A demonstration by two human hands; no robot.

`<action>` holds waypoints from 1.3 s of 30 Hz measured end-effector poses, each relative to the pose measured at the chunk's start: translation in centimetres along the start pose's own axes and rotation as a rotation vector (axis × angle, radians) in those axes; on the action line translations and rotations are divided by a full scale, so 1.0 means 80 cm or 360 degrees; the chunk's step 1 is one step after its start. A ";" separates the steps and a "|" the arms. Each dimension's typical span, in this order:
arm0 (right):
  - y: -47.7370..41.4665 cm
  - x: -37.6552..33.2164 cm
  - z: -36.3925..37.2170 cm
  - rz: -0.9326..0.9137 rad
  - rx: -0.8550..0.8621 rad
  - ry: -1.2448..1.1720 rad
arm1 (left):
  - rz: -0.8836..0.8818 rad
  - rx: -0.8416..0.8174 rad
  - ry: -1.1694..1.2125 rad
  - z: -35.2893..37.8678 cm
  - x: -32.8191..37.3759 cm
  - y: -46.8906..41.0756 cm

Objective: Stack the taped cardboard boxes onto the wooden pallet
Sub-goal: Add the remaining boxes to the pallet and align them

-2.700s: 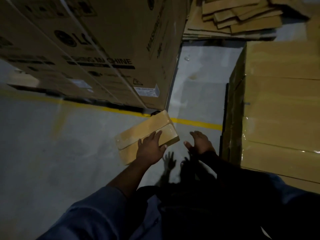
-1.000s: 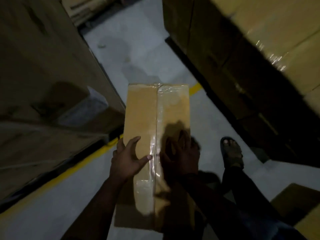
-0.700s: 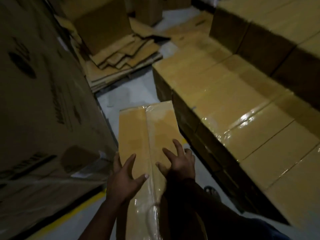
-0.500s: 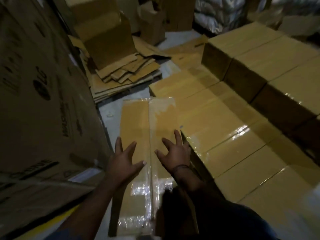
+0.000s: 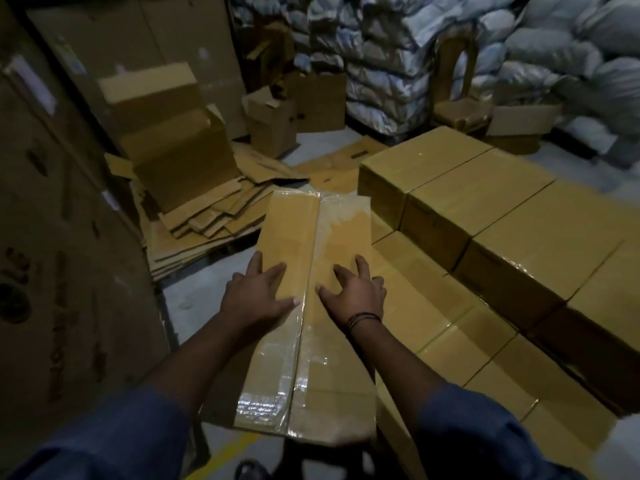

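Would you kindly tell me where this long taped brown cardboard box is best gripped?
I'd take the long taped brown cardboard box by its two long sides near mid-length, one hand from each side; its top is flat, glossy with tape, offering nothing to pinch.

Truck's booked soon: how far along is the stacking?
Done: a lower layer of taped boxes, an upper row begun on it. In hand: left hand and right hand press a long box at the stack's left edge. Left: the upper row has room; waiting boxes aren't visible.
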State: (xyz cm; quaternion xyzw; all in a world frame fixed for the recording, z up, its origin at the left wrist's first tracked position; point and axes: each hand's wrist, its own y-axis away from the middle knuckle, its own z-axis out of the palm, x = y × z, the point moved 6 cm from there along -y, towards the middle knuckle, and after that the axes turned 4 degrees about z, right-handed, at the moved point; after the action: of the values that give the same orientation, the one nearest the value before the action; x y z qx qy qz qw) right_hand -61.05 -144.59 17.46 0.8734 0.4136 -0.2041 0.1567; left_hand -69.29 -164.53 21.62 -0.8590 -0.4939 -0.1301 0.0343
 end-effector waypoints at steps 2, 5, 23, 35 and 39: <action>-0.030 -0.001 0.001 0.0084 0.0015 -0.0013 | 0.0105 -0.0043 -0.0052 0.001 -0.001 -0.045; -0.071 -0.011 0.008 0.0208 0.0055 -0.0037 | 0.0240 -0.0127 -0.0104 0.007 -0.012 -0.120; -0.293 -0.113 0.063 0.0737 0.0222 -0.0113 | 0.0631 -0.0446 -0.0178 -0.008 -0.069 -0.462; -0.355 -0.107 0.114 0.0976 0.0216 -0.0244 | 0.0922 -0.0634 -0.0296 0.051 -0.070 -0.589; -0.384 -0.105 0.149 0.1088 0.0193 -0.0257 | 0.1022 -0.0744 -0.0282 0.087 -0.081 -0.624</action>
State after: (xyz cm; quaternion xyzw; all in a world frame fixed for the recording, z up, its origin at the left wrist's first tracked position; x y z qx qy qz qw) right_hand -92.71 -136.73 7.95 0.9500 0.0710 -0.2324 0.1960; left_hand -113.85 -143.23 9.80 -0.9621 -0.1587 -0.1472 -0.1658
